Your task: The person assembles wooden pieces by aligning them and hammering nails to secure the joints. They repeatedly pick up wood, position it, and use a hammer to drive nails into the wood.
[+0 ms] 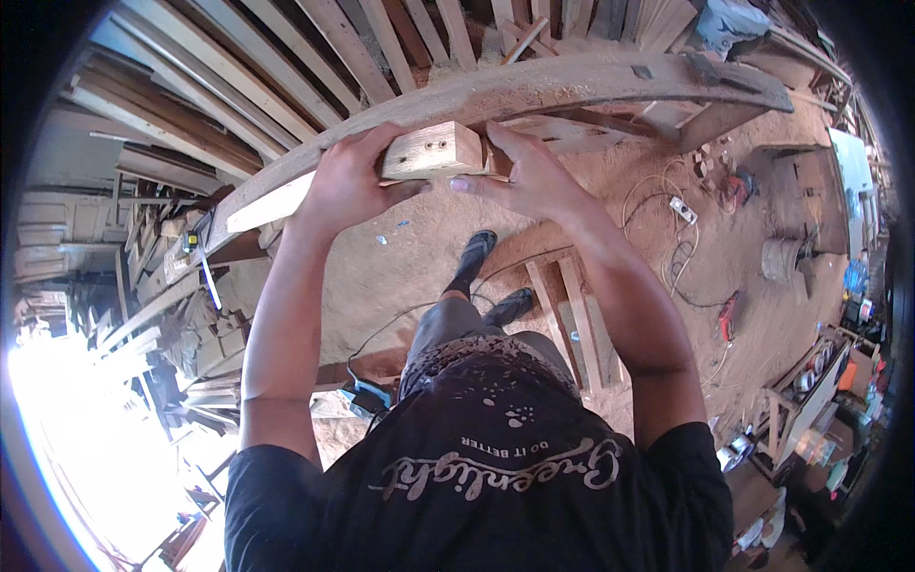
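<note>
A: Where is the wooden block (427, 151) just now?

B: Between the two hands, pressed against the near edge of the long plank (534, 88) on the tabletop. The left hand (345, 181) grips its left end, fingers over the top and the thumb under the lower edge. The right hand (527, 175) grips from the other side, thumb pointing in along the bottom and fingers curled over the wood beyond it.

A: What does the block's near face show?

B: Two small dark holes close together, midway between the hands.

A: Anything you can't make out?

B: The block's right end is covered by the right hand, so I cannot tell how far it runs or where it meets the darker piece behind the fingers. Whether it sits on the plank or only butts against it is unclear.

A: And past the hands?

B: Stacked timber slats (315, 57) lie beyond the plank. Below the hands is the sawdust floor (419, 257), with the person's shoes (477, 250) and a cable (681, 253) off to the right.
</note>
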`<state>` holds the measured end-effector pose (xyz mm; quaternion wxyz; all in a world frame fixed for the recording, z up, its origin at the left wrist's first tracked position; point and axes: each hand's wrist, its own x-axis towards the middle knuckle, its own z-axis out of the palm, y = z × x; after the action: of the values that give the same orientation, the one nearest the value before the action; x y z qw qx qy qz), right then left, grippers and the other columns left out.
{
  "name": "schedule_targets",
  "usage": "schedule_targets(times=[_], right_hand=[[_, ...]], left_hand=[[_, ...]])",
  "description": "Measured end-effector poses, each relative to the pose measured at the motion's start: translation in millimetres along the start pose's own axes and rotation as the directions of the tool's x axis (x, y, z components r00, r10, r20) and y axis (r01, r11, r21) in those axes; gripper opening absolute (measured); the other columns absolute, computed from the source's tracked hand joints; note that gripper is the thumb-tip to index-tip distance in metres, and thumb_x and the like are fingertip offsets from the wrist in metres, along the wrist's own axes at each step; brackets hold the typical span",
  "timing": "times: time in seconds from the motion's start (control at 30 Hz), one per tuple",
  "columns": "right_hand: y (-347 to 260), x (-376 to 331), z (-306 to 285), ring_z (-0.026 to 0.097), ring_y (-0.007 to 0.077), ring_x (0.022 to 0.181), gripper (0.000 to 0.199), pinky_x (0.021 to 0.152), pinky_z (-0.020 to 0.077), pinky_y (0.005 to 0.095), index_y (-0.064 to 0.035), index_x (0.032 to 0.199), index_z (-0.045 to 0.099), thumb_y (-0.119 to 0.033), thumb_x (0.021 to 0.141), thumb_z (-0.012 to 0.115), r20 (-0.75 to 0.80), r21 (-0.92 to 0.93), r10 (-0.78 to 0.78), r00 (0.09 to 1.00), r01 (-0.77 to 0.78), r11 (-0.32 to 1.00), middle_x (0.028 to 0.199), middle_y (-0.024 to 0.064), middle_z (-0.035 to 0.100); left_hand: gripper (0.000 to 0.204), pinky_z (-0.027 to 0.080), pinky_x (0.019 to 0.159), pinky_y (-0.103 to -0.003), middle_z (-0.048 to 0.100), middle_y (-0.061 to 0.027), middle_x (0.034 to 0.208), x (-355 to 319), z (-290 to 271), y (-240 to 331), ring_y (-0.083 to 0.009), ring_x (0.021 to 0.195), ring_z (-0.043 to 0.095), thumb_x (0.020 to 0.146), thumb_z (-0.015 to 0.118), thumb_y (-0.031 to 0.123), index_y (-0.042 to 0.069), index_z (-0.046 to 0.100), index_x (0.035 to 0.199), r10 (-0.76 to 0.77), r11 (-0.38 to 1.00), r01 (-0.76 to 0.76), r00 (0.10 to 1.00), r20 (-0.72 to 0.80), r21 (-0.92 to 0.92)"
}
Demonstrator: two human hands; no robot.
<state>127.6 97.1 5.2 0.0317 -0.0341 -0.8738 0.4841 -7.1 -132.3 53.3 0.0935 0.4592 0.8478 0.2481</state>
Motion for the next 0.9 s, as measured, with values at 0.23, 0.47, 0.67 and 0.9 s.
schedule_targets(times=[0.23, 0.47, 0.67, 0.9], right_hand=[[22.2, 18.0, 13.6, 0.065, 0.0244, 0.121, 0.076, 0.105, 0.0502, 0.0378, 0.0027, 0.138, 0.058, -0.035, 0.082, 0.092, -0.104, 0.084, -0.102, 0.989, 0.111, 0.990, 0.128, 0.0187, 0.069], [31.6, 25.8, 7.2, 0.064, 0.0209, 0.118, 0.078, 0.103, 0.0507, 0.0358, 0.0012, 0.138, 0.059, -0.036, 0.079, 0.094, -0.124, 0.164, -0.069, 0.990, 0.089, 0.982, 0.127, 0.0151, 0.070], [17.3, 20.9, -8.2, 0.064, 0.0272, 0.126, 0.088, 0.107, 0.0496, 0.0395, -0.0008, 0.144, 0.056, -0.042, 0.075, 0.093, -0.099, 0.072, 0.101, 0.990, -0.094, 0.993, 0.136, 0.0190, 0.067], [34.9, 20.0, -13.3, 0.064, 0.0224, 0.123, 0.075, 0.103, 0.0504, 0.0360, -0.0015, 0.142, 0.057, -0.033, 0.082, 0.090, -0.146, 0.272, 0.069, 0.987, -0.027, 0.962, 0.132, 0.0143, 0.068]], left_hand=[[0.063, 0.058, 0.079, -0.043, 0.076, -0.0140, 0.095, 18.6, 5.2, 7.7, -0.0339, 0.091, 0.075, 0.073, 0.093, 0.032, 0.012, 0.064, 0.126, 0.036, 0.999, -0.033, 0.997, -0.071, 0.040], [0.067, 0.058, 0.081, -0.047, 0.077, -0.0159, 0.098, 38.3, 7.0, 11.4, -0.0375, 0.093, 0.075, 0.073, 0.092, 0.030, 0.011, 0.063, 0.130, 0.079, 0.995, -0.077, 0.996, -0.041, 0.064], [0.070, 0.058, 0.083, -0.048, 0.076, -0.0177, 0.098, 49.4, 7.4, 14.3, -0.0397, 0.095, 0.074, 0.070, 0.093, 0.031, 0.012, 0.063, 0.131, 0.173, 0.985, -0.172, 0.984, -0.044, 0.012], [0.072, 0.056, 0.090, -0.052, 0.075, -0.0181, 0.108, 67.2, -13.8, 36.5, -0.0410, 0.103, 0.071, 0.075, 0.089, 0.035, 0.020, 0.061, 0.140, 0.136, 0.990, -0.137, 0.988, 0.078, 0.018]])
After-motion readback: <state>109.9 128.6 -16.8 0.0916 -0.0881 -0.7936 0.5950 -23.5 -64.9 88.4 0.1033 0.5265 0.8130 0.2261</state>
